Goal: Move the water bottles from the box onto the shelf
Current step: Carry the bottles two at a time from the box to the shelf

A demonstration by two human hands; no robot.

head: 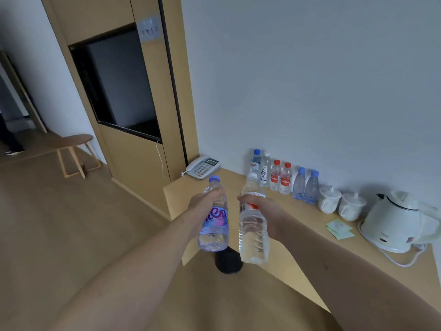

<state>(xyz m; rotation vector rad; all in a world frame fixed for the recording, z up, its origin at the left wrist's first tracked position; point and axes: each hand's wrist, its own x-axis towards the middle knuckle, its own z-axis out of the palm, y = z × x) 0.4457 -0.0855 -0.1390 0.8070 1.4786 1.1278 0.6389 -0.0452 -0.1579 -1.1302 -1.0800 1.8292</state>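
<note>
My left hand (202,206) grips a purple-labelled water bottle (214,225) with a purple cap, held tilted in the air. Beside it my right hand (265,211) grips a clear bottle (253,235) with a white cap and a red-and-white label. Both hang over the front left part of the wooden shelf (298,235). Against the wall stands a row of several water bottles (284,177), with blue, white and red caps. The box is out of view.
A white telephone (203,167) sits at the shelf's left end. Two white lidded cups (341,203), green sachets (340,229) and a white kettle (398,220) with its cord stand to the right. A dark round object (228,262) lies below the bottles. A stool (74,154) stands far left.
</note>
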